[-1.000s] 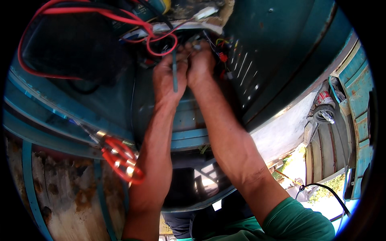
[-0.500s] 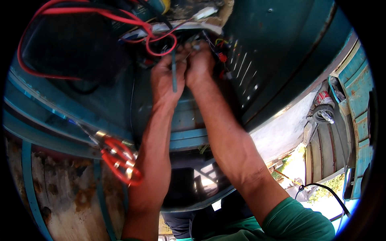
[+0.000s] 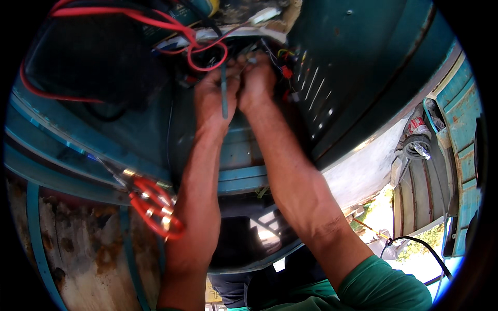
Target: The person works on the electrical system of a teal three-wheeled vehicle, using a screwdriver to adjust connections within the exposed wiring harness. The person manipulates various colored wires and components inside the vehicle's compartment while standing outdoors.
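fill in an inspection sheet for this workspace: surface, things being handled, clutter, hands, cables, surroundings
Surface: teal metal ledge, partly hidden by the forearms.
Things handled: slim grey-green rod lying along the left hand; anything else gripped is too blurred to tell.
Clutter: red-handled scissors beside the left forearm.
Hands: left hand and right hand close together; exact grip unclear.
Cables: red cable looped near the left hand; small red connector beside the right hand.
Surroundings: slotted dark panel at right; pale panel beyond.
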Available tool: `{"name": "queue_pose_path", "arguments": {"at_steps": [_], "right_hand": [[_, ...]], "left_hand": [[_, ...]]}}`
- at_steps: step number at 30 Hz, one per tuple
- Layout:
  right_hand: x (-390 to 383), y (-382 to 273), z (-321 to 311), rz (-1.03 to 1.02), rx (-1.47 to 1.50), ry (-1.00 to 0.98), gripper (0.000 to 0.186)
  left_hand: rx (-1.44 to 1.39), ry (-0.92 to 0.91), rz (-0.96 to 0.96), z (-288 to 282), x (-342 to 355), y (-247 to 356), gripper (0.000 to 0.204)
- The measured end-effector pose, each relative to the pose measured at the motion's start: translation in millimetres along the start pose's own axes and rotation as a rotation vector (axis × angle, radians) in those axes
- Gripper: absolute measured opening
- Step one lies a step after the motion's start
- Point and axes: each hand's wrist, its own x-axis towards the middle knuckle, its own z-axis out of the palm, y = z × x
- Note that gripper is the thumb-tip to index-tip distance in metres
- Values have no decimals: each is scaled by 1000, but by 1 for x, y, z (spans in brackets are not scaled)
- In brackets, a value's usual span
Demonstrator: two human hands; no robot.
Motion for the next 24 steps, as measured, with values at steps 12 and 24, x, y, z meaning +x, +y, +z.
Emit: {"name": "queue_pose_path", "arguments": {"at_steps": [12, 24], "right_hand": [[-7, -1, 2, -75, -118, 60, 24], [-10, -3, 4, -1, 18, 7, 19]], "left_hand": [[-21, 109, 132, 11, -3, -1, 18], [75, 142, 202, 13, -5, 0, 22]]}}
